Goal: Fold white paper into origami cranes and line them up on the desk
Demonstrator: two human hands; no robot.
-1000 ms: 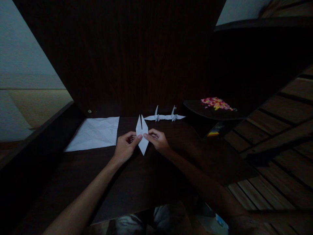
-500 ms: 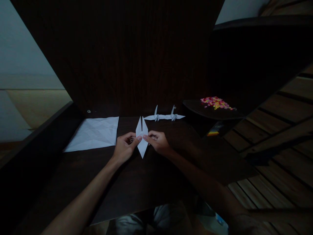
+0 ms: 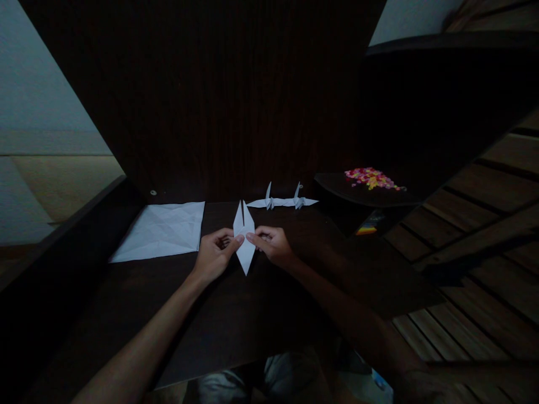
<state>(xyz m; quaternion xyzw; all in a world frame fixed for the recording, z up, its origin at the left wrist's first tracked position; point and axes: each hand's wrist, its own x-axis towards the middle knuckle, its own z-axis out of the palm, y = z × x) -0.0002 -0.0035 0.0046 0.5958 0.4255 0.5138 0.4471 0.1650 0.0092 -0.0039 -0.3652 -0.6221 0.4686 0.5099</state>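
Note:
A white folded origami paper (image 3: 245, 224), long and diamond-shaped with two narrow points at its far end, is held upright over the dark desk. My left hand (image 3: 217, 250) pinches its left edge, thumb on the near face. On the opposite edge, my right hand (image 3: 273, 243) pinches it the same way. The fingers behind the paper are partly hidden. Just beyond, two white origami cranes (image 3: 284, 202) stand side by side against the back panel, their wings spread.
Creased white paper sheets (image 3: 162, 227) lie at the left of the desk (image 3: 210, 320). On a small corner shelf (image 3: 337, 184) at the right is a heap of small pink, red and yellow pieces (image 3: 373, 178). A raised side board (image 3: 63, 224) edges the left.
The folded paper has tilted slightly, its far points a little to the left and its near tip slightly lower. Both hands keep their grip in nearly the same place.

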